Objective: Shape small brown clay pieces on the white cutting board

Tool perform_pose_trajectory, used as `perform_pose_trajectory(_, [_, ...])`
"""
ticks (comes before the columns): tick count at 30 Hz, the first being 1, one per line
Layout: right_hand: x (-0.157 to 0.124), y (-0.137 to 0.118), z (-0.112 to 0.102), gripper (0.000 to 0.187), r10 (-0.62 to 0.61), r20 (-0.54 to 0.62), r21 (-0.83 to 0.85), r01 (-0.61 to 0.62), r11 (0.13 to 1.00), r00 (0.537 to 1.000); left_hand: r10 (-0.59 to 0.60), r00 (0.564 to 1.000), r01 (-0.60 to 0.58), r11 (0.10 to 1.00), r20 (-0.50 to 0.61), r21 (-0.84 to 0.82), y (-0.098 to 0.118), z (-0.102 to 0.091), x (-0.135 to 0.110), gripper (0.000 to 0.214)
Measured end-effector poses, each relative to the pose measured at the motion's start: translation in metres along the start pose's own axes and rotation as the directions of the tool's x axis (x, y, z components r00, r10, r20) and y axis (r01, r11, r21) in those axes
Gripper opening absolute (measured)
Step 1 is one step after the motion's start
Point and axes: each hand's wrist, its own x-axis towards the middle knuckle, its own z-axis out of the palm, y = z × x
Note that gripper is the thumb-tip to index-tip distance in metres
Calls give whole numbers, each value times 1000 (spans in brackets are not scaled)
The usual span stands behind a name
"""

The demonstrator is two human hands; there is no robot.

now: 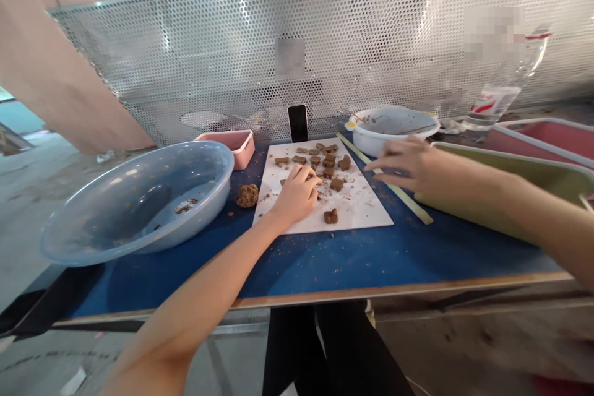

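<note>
My left hand (297,192) rests low over the white board (273,213) with its fingers bent together. Whatever lies under the fingertips is hidden. Around it sit several small shaped brown pieces, perhaps clay; one piece (331,216) is near the board's front edge, another piece (337,184) just right of my fingers. My right hand (406,164) hovers right of the board, fingers apart and holding nothing. Below it a pale flat stick (408,201) lies slanting along the board's side. A rough brown lump (247,195) sits left of the board.
A large blue basin (139,198) stands at the left, with a pink tub (239,145) behind. A phone (297,124) leans upright at the back. A white basin (394,124), a green tub (501,179), a pink container (552,136) and a bottle (499,96) stand at the right.
</note>
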Motion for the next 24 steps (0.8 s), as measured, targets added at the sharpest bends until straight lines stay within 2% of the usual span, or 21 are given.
perform_pose_trajectory(1, [10, -13, 12, 28, -93, 47, 31, 92, 995, 995, -8, 1000, 7, 1000, -17, -30, 0, 1, 0, 32])
perform_pose_trajectory(2, [17, -24, 24, 27, -174, 44, 60, 171, 983, 984, -15, 999, 12, 998, -39, -57, -1, 2, -1, 32])
perform_pose_trajectory(4, [21, -39, 46, 29, -268, -28, 89, 269, 959, 963, -30, 995, 21, 996, -98, -89, -2, 3, -1, 33])
perform_pose_trajectory(6, [17, -45, 63, 34, -301, -95, 79, 309, 948, 949, -24, 986, 10, 996, -163, -86, -3, 4, -2, 32])
perform_pose_trajectory(8, [9, -47, 72, 36, -306, -113, 72, 315, 946, 945, 20, 979, -33, 998, -203, -61, -3, 5, -1, 30])
perform_pose_trajectory(13, [0, -48, 76, 31, -301, -60, 53, 304, 951, 952, 119, 974, -120, 993, -191, 3, -2, 4, 0, 31])
perform_pose_trajectory(18, [3, -48, 78, 32, -292, 49, 108, 286, 952, 955, 117, 972, -119, 993, -202, 2, 0, 3, 1, 31])
perform_pose_trajectory(21, [1, -47, 79, 38, -258, 32, 119, 253, 960, 966, 106, 976, -109, 994, -190, -4, 1, 3, 1, 32])
perform_pose_trajectory(24, [-2, -46, 80, 34, -241, 42, 143, 233, 962, 970, 99, 976, -102, 995, -193, -10, 1, 4, 1, 32])
